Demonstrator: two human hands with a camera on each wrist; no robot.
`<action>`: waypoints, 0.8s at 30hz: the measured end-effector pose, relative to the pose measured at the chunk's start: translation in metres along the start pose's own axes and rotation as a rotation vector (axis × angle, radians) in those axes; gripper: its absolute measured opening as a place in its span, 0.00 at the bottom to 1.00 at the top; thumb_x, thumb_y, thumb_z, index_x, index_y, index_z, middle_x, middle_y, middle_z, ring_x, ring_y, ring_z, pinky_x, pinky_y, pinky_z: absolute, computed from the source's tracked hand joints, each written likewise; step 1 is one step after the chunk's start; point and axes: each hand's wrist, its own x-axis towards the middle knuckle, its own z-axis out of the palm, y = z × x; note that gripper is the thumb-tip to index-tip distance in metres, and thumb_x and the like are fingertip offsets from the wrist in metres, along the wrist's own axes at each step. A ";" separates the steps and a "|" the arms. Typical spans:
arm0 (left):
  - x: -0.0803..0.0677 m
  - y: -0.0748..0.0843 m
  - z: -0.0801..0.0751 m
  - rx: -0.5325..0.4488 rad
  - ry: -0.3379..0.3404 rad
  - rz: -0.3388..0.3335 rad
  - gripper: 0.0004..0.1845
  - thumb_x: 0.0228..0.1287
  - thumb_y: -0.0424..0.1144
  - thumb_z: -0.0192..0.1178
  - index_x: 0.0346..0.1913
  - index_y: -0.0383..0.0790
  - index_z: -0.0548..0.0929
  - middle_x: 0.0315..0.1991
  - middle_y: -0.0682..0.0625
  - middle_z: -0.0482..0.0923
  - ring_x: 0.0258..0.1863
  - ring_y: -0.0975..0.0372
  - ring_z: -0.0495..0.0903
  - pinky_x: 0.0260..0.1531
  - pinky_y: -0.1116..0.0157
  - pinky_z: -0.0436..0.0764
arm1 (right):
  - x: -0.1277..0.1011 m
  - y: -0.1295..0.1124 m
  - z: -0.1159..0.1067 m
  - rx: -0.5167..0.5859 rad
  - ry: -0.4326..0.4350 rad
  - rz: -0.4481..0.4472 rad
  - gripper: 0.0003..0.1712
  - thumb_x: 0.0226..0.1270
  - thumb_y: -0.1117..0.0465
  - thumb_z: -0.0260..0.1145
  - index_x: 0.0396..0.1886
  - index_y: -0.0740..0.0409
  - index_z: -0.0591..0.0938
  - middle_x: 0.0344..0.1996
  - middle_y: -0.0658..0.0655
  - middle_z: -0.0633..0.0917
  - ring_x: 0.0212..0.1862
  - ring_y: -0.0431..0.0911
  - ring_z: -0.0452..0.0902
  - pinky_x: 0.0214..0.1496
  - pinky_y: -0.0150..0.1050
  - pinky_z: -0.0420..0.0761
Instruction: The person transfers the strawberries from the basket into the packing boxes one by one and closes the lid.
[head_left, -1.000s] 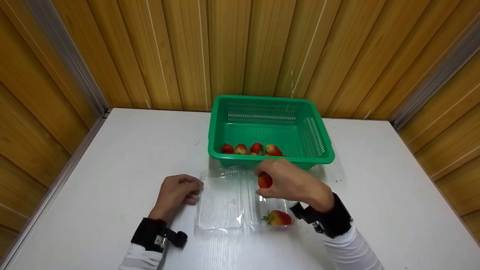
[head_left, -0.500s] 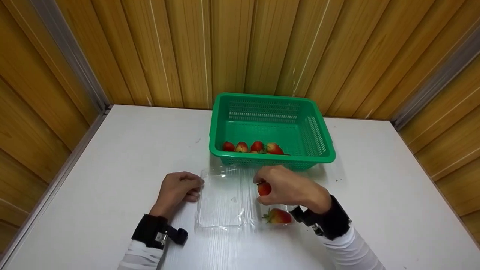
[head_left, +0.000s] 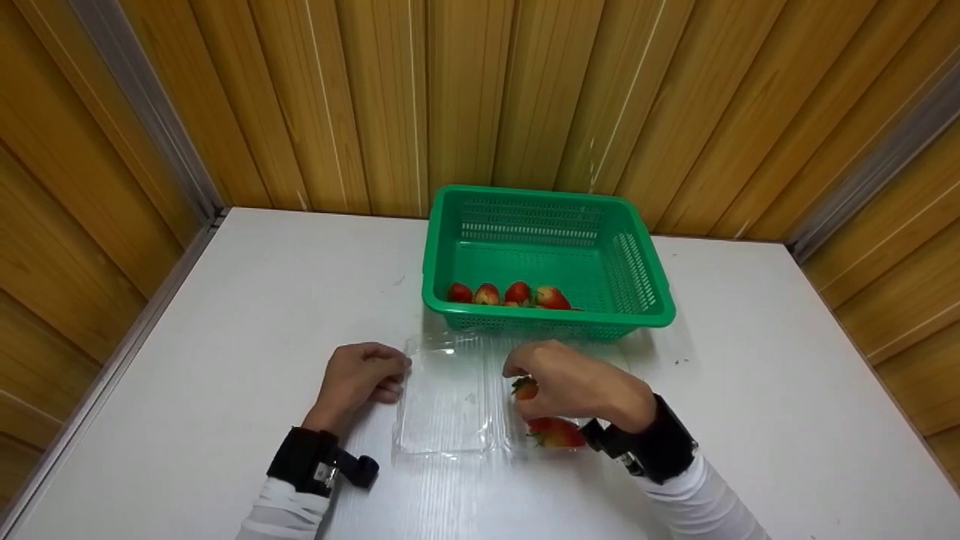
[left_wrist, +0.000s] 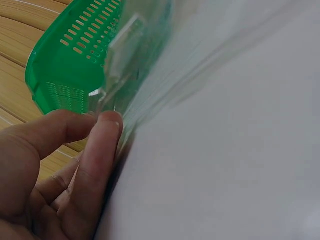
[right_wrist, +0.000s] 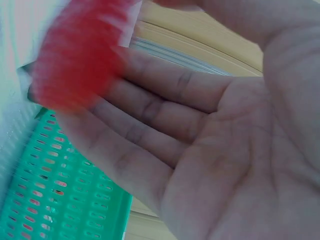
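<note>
My right hand (head_left: 581, 382) holds a red strawberry (head_left: 525, 388), its green leaves showing, between thumb and fingers, low over the right half of an open clear plastic clamshell box (head_left: 446, 409). Blurred in the right wrist view, a strawberry (right_wrist: 80, 60) covers the fingertips of the right hand (right_wrist: 200, 135). Another strawberry (head_left: 556, 433) lies in the box's right half, near its front end, partly behind the thumb. At the box's left edge, my left hand (head_left: 360, 382) pinches the rim; the left wrist view shows thumb and finger of that hand (left_wrist: 75, 160) at the clear plastic.
Behind the box stands a green perforated basket (head_left: 525, 319), with several strawberries (head_left: 517, 293) along its near side. A white table (head_left: 262, 300) carries everything. Wood-patterned panels (head_left: 375, 112) rise at the back and both sides.
My right hand has moved down and slightly toward me with the strawberry, which has turned so its leaves face up. The left hand stays at the box edge.
</note>
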 end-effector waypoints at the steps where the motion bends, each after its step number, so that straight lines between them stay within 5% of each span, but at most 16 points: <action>1: 0.000 0.000 0.000 -0.002 -0.002 0.000 0.06 0.65 0.31 0.70 0.42 0.30 0.90 0.28 0.42 0.87 0.20 0.59 0.85 0.24 0.64 0.90 | 0.000 0.001 0.001 0.004 -0.008 0.003 0.17 0.62 0.67 0.74 0.51 0.67 0.86 0.44 0.57 0.88 0.48 0.52 0.83 0.55 0.48 0.87; 5: 0.000 0.001 -0.001 -0.020 -0.012 0.005 0.06 0.65 0.30 0.70 0.42 0.29 0.90 0.28 0.42 0.86 0.21 0.60 0.85 0.25 0.64 0.90 | 0.000 0.003 0.003 0.010 -0.031 0.007 0.16 0.65 0.66 0.73 0.52 0.68 0.87 0.48 0.60 0.89 0.53 0.55 0.85 0.60 0.52 0.86; 15: -0.001 0.003 -0.002 -0.040 -0.034 0.024 0.10 0.65 0.30 0.71 0.45 0.26 0.88 0.30 0.42 0.86 0.21 0.59 0.85 0.25 0.64 0.90 | 0.004 0.004 0.008 -0.016 -0.058 0.056 0.09 0.64 0.65 0.74 0.43 0.62 0.88 0.35 0.52 0.86 0.36 0.44 0.79 0.46 0.41 0.87; 24: 0.000 0.001 -0.002 -0.050 -0.029 0.021 0.08 0.64 0.29 0.70 0.44 0.27 0.89 0.29 0.41 0.86 0.21 0.59 0.85 0.25 0.63 0.90 | 0.007 0.005 0.014 -0.031 -0.100 0.085 0.06 0.64 0.66 0.76 0.38 0.60 0.87 0.32 0.52 0.84 0.33 0.43 0.75 0.39 0.37 0.84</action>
